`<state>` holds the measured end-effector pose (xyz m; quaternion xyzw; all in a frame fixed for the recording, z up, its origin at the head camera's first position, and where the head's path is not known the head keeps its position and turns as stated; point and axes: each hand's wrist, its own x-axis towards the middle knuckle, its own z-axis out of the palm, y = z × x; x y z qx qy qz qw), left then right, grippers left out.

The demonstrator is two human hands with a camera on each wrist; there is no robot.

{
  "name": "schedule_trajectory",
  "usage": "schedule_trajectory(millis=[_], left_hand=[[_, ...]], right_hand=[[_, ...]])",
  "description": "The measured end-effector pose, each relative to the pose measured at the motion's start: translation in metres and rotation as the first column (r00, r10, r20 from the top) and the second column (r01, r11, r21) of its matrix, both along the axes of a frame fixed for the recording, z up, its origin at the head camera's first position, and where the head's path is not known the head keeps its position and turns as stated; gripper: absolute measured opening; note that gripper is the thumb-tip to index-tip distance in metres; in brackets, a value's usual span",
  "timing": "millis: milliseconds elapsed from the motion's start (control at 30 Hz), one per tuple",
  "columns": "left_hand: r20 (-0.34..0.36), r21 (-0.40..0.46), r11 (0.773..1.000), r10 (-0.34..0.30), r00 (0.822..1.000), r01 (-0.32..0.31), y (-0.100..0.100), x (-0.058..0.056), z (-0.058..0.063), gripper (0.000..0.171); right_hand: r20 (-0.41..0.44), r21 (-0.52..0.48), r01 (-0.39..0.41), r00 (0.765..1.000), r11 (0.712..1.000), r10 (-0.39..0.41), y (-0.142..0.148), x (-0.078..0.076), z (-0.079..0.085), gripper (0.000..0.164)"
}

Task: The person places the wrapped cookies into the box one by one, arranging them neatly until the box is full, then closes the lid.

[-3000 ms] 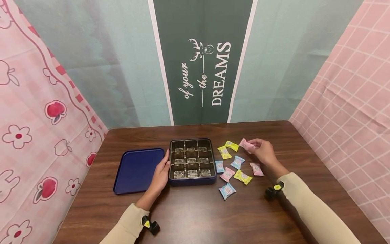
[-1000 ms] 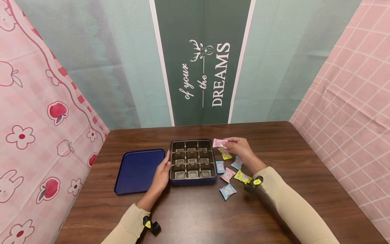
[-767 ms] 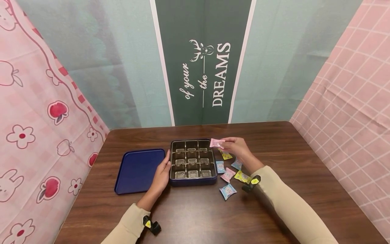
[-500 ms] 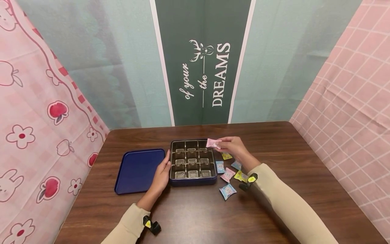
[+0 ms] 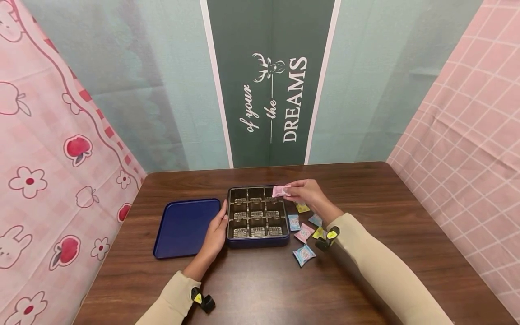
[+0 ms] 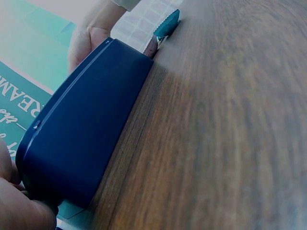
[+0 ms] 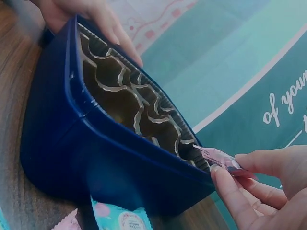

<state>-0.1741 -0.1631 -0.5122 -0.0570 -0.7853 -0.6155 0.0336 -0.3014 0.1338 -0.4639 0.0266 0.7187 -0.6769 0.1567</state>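
A dark blue tin box [image 5: 257, 243] with a gold compartment insert [image 5: 255, 212] sits mid-table. My left hand [image 5: 215, 230] rests against its left wall with the fingers straight; in the left wrist view the box wall [image 6: 81, 139] fills the frame. My right hand [image 5: 305, 191] pinches a pink wrapped candy [image 5: 281, 191] over the box's far right corner. The right wrist view shows the candy [image 7: 219, 157] at the rim [image 7: 144, 143], above the far right compartment. Several pink, blue and yellow candies [image 5: 304, 254] lie on the table right of the box.
The blue lid [image 5: 184, 226] lies flat to the left of the box, beside my left hand. The brown table [image 5: 264, 284] is walled by patterned cloth on both sides and a green banner behind.
My right hand has carried the pink candy leftward from the candy pile to the box's far right corner. The left hand and the box have stayed put.
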Motion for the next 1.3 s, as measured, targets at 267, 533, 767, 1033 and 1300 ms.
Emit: schedule_trajectory(millis=[267,533,767,1033,1300], left_hand=[[0.008,-0.002,1.0,0.004,1.0,-0.004,-0.001,0.0,-0.002,0.053],[0.002,0.009,1.0,0.008,1.0,-0.008,-0.001,0.0,0.0,0.053],[0.005,0.007,1.0,0.001,1.0,-0.001,0.0,-0.001,-0.001,0.053],[0.013,-0.004,1.0,0.009,1.0,-0.009,0.001,-0.002,0.0,0.053],[0.032,-0.001,1.0,0.011,0.999,-0.011,0.001,-0.002,-0.001,0.052]], right_hand=[[0.019,-0.013,-0.029,0.999,1.0,0.029,-0.004,-0.004,0.006,0.028],[0.011,0.024,-0.087,0.996,0.996,0.087,-0.006,-0.007,0.016,0.029],[0.008,0.097,-0.124,0.992,0.988,0.124,-0.008,-0.006,0.023,0.027],[-0.014,0.2,-0.14,0.989,0.97,0.146,-0.013,-0.01,0.022,0.025],[-0.032,0.266,-0.141,0.987,0.954,0.154,-0.02,-0.01,0.026,0.021]])
